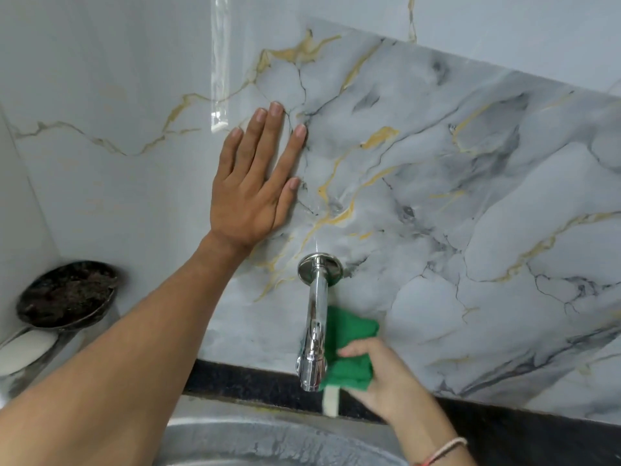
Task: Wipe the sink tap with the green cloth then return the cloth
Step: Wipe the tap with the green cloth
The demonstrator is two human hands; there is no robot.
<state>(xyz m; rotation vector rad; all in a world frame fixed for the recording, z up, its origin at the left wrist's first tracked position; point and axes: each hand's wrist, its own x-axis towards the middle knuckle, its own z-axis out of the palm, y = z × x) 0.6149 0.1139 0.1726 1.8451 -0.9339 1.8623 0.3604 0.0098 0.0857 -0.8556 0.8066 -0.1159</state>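
My left hand [255, 183] lies flat, fingers spread, on the marble wall [470, 196] beyond the sink [268, 438]. My right hand [386, 375] grips the green cloth [349, 348], pressed against the tap [314, 331].

home kitchen | steel sink [235, 438] | wall tap [316, 317] | marble-look tiles [470, 196] | dirty pan [67, 294]

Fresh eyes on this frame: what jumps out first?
The left hand, pressed flat with fingers spread on the marble-patterned wall, upper centre. Below it, the chrome tap juts from the wall, and the right hand presses a bright green cloth against its right side above the steel sink.
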